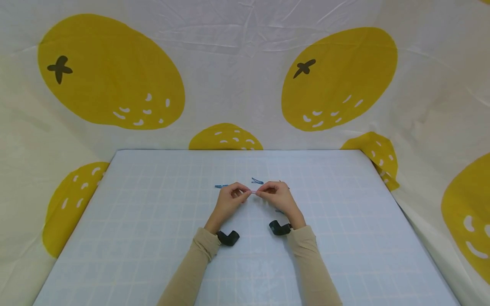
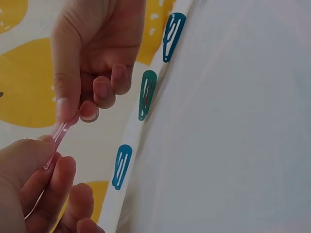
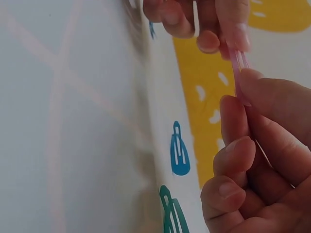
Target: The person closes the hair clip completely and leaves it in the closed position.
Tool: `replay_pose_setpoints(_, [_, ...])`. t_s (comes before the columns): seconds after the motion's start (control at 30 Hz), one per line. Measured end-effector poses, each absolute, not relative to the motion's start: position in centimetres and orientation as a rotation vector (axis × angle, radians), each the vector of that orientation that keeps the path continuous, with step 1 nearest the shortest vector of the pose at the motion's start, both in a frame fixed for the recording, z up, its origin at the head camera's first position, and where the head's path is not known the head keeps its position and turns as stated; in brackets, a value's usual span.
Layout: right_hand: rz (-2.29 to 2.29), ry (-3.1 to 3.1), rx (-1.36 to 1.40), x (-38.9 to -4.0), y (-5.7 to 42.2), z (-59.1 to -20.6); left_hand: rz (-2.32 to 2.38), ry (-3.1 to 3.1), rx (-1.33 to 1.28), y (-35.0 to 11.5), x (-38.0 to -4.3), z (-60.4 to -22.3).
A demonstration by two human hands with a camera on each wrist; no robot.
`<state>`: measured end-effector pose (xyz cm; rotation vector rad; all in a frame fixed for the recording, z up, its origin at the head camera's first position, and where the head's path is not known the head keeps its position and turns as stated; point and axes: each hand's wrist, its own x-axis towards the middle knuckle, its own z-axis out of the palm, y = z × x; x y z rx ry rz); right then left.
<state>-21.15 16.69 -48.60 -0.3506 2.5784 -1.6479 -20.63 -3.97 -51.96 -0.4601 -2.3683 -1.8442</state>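
In the head view both hands meet over the middle of the table, holding a pink snap hair clip between them. My left hand pinches one end with thumb and fingers; my right hand pinches the other end. Up close in the left wrist view, the pink clip slants between both thumbs, its ends partly covered by fingertips. From the right wrist, the same clip runs from the left hand above to the right hand below.
Beyond the hands lie a blue clip on the left and another blue clip in the centre. A green clip shows between two blue ones in the left wrist view. One small clip is partly hidden by the right wrist.
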Motion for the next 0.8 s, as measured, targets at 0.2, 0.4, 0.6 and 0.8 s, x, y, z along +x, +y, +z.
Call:
replay_pose_setpoints(0.2, [-1.639,2.637,-0.33,-21.1,16.4,-48.6,-1.77,-2.359,-0.5,-4.1,-20.6,-52.2])
replay_pose_setpoints(0.4, [-1.638,2.718,-0.336,-21.0,15.9,-48.5,-1.704,-2.362,-0.542,-4.1,-20.7,-52.3])
replay_pose_setpoints(0.6, [-1.646,2.775,-0.343,-20.8,15.3,-48.6,-1.669,-2.361,-0.554,-4.0,-20.7,-52.4])
replay_pose_setpoints(0.8, [-1.601,2.83,-0.351,-20.8,14.8,-48.8,-1.646,-2.358,-0.52,-3.6,-20.6,-52.5])
